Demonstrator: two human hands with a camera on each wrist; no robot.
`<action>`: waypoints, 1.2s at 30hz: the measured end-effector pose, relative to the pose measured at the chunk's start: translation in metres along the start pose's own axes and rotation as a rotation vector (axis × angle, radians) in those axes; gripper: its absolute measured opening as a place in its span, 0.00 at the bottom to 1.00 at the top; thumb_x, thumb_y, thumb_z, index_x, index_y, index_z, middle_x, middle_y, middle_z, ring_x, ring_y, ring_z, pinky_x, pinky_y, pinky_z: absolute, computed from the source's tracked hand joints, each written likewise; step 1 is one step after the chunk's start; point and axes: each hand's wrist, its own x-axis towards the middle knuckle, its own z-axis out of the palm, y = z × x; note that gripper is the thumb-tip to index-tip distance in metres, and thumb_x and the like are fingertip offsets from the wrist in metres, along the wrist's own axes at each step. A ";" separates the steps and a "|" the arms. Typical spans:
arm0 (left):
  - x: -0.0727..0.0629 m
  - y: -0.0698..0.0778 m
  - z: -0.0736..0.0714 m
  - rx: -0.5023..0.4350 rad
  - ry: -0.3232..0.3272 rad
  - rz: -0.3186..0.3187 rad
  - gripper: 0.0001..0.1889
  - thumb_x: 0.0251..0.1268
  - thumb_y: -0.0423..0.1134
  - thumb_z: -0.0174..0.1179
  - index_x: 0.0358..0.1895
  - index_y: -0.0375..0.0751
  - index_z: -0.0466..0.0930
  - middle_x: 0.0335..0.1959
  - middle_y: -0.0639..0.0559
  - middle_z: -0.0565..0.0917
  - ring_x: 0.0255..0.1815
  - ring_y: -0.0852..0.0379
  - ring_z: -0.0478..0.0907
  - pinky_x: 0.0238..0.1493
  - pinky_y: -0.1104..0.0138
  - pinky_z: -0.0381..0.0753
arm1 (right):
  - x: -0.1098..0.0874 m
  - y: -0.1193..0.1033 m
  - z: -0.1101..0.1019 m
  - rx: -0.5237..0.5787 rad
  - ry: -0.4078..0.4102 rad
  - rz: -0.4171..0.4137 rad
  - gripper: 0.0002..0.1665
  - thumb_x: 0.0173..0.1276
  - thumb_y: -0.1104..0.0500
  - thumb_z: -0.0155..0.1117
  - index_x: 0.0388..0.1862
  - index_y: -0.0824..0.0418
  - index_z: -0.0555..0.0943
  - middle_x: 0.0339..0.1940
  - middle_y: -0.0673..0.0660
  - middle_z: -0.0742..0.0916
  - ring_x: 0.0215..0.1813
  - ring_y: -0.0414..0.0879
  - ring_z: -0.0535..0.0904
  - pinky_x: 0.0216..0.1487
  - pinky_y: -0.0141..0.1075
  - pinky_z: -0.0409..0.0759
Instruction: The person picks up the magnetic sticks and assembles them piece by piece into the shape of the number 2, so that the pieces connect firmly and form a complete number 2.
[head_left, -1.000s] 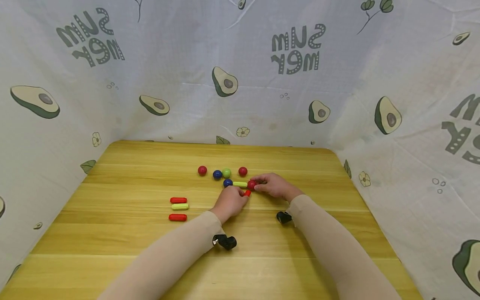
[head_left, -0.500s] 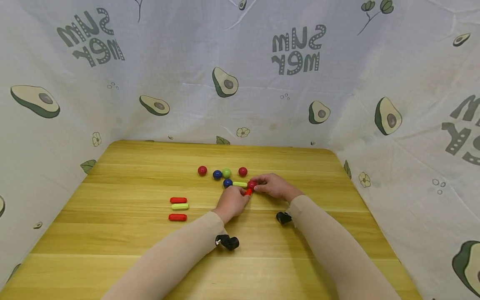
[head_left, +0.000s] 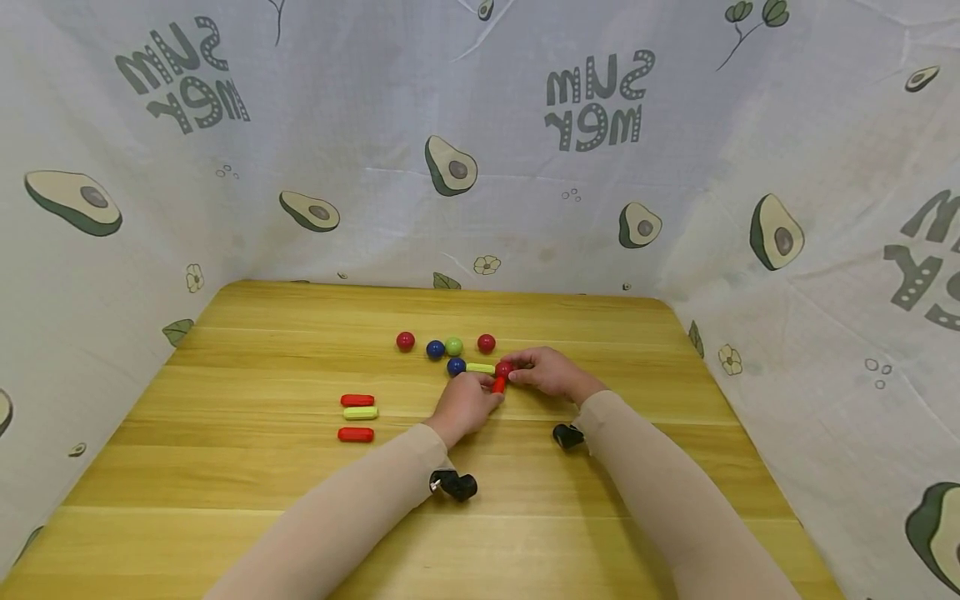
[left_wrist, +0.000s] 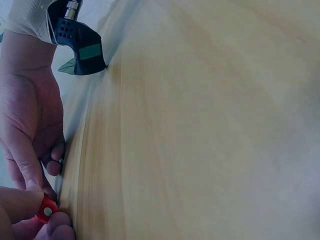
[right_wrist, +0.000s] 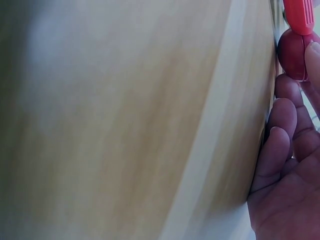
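Note:
Between finger and thumb my left hand [head_left: 463, 406] pinches a short red rod [head_left: 498, 385]. Its round end with a pale metal-looking dot shows in the left wrist view. My right hand [head_left: 551, 372] holds a glossy dark red ball [head_left: 504, 369] from the right side. In the right wrist view the ball [right_wrist: 291, 54] meets the ribbed end of the red rod [right_wrist: 301, 16]. A yellow-green rod [head_left: 480, 367] runs leftward from that ball to a blue ball [head_left: 456, 367], all in one line on the table. My left fingers partly cover the red rod.
Behind the line lie a red ball [head_left: 406, 341], a blue ball [head_left: 435, 350], a green ball [head_left: 453, 346] and another red ball [head_left: 486, 343]. To the left are two red rods [head_left: 356, 434] and a yellow-green rod [head_left: 361, 412]. A printed cloth [head_left: 525, 217] surrounds the wooden table [head_left: 225, 400].
My left hand has shifted slightly right, bringing the red rod up against the red ball. The rod now points more nearly straight toward me. My right hand has stayed in place.

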 end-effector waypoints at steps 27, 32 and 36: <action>-0.001 0.000 0.006 0.042 0.011 0.052 0.21 0.73 0.45 0.69 0.62 0.37 0.84 0.37 0.52 0.86 0.34 0.56 0.78 0.39 0.67 0.77 | -0.001 0.000 0.000 -0.003 0.003 -0.003 0.22 0.79 0.55 0.66 0.68 0.58 0.83 0.63 0.59 0.88 0.63 0.54 0.80 0.76 0.55 0.72; -0.001 -0.003 0.004 0.055 0.001 0.080 0.23 0.72 0.46 0.69 0.62 0.36 0.84 0.41 0.51 0.87 0.37 0.57 0.79 0.45 0.64 0.80 | -0.001 0.000 0.000 -0.003 -0.001 -0.008 0.21 0.79 0.56 0.65 0.68 0.59 0.83 0.62 0.59 0.88 0.62 0.53 0.80 0.75 0.55 0.72; -0.003 -0.005 -0.004 0.071 -0.028 0.113 0.25 0.72 0.47 0.69 0.65 0.37 0.82 0.45 0.51 0.88 0.40 0.57 0.80 0.49 0.62 0.82 | 0.000 0.001 0.001 0.002 0.001 -0.005 0.21 0.79 0.57 0.65 0.68 0.59 0.83 0.62 0.59 0.88 0.61 0.53 0.80 0.75 0.54 0.73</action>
